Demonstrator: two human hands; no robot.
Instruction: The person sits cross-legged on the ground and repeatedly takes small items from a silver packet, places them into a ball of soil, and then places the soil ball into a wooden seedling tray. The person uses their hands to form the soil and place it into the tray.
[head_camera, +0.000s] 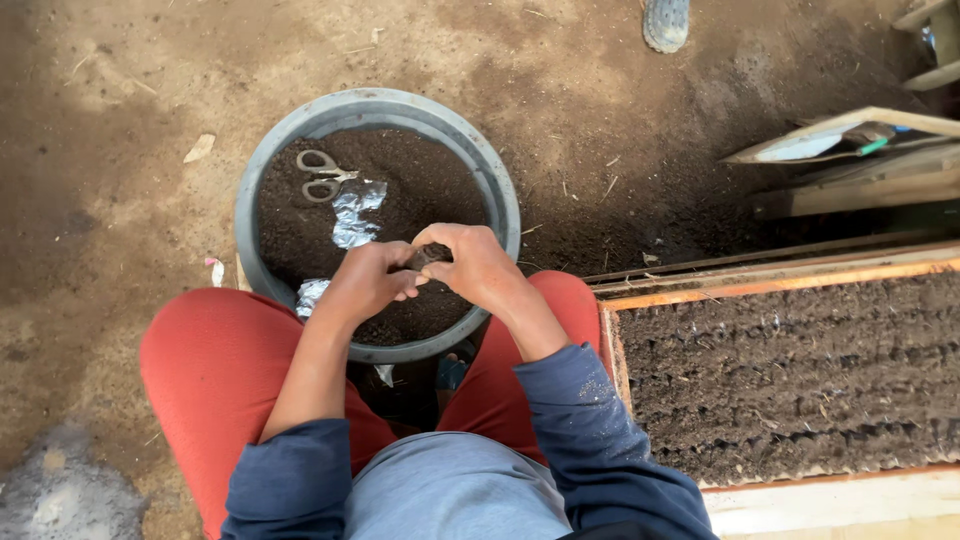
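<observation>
Both hands, left hand (368, 282) and right hand (473, 265), clench a small dark crumbly soil clump (428, 256) between their fingertips, probably light and fragile, best cupped from beneath, above the round grey soil-filled basin (503, 195).

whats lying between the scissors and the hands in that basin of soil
In the head view, crumpled silvery foil lies on the dark soil between the scissors and the left hand and right hand.

Red trousers (215, 370) on both legs, dark blue long sleeves (590, 440) pushed up the forearms, pale dust specks on the one at 5 o'clock, grey-blue shirt front (450, 490).
</observation>
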